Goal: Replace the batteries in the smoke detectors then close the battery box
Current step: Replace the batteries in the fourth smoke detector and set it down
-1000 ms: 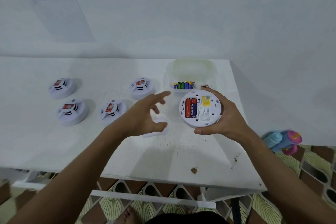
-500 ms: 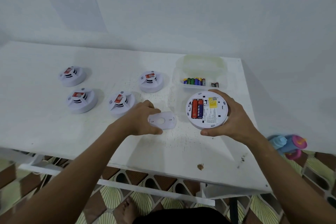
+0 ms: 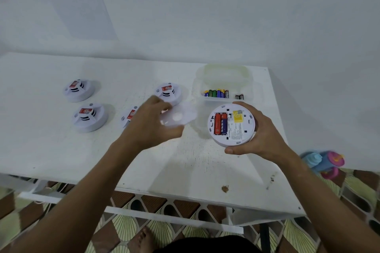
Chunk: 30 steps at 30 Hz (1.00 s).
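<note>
While the right hand [image 3: 260, 129] has its grip clamped on the round white smoke detector [image 3: 231, 124] above the white table [image 3: 51, 150], batteries showing, the left hand [image 3: 152, 127] pinches the blurry white plastic cover [image 3: 178, 118]. Line up the cover, then twist gently.

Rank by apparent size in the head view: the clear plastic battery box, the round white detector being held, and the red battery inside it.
1. Clear plastic battery box, though it sits farther away, so its margin is unsure.
2. Round white smoke detector in the right hand, nearer the camera.
3. Red battery, clearly smallest.
</note>
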Each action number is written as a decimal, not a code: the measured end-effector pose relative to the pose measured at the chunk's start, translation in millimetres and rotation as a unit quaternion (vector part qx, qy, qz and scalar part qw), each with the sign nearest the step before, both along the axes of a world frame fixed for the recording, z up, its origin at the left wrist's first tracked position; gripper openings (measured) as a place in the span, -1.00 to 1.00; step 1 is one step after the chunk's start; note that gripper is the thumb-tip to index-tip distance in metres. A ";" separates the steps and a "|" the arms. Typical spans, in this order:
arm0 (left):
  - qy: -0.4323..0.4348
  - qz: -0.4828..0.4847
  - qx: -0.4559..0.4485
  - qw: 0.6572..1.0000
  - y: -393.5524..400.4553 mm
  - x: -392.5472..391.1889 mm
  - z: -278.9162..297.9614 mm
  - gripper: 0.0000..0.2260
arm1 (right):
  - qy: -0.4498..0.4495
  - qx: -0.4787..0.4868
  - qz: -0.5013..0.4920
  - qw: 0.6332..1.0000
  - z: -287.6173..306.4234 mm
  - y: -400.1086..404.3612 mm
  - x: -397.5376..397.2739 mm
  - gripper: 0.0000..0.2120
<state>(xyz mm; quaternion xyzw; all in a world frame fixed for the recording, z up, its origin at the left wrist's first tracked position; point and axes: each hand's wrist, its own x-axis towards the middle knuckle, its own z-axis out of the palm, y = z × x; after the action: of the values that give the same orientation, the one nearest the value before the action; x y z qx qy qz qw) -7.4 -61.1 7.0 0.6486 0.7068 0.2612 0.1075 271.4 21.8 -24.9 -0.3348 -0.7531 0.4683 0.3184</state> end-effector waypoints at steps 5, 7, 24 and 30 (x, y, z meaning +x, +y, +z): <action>-0.012 -0.141 0.017 0.990 6.5 45.6 37.6 -0.48 | 0.020 0.003 0.001 1.000 4.4 -3.2 -2.6 -0.04; -0.024 -0.161 -0.013 0.987 13.4 60.5 40.5 -0.48 | 0.022 0.009 0.004 1.000 4.1 -3.7 -3.7 -0.04; 0.014 -0.172 -0.105 0.979 36.2 72.8 42.1 -0.36 | -0.002 0.005 -0.017 1.000 0.0 -2.6 -2.3 0.02; -0.044 -0.196 -0.137 0.970 36.3 67.9 45.0 -0.37 | 0.022 -0.004 -0.009 1.000 4.2 -0.9 -0.1 -0.03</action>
<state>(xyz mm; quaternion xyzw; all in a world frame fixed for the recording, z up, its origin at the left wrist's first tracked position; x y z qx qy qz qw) 60.6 -24.8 52.0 0.7416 0.5894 0.1640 0.2754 271.4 20.9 -20.7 -0.3325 -0.7412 0.4754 0.3377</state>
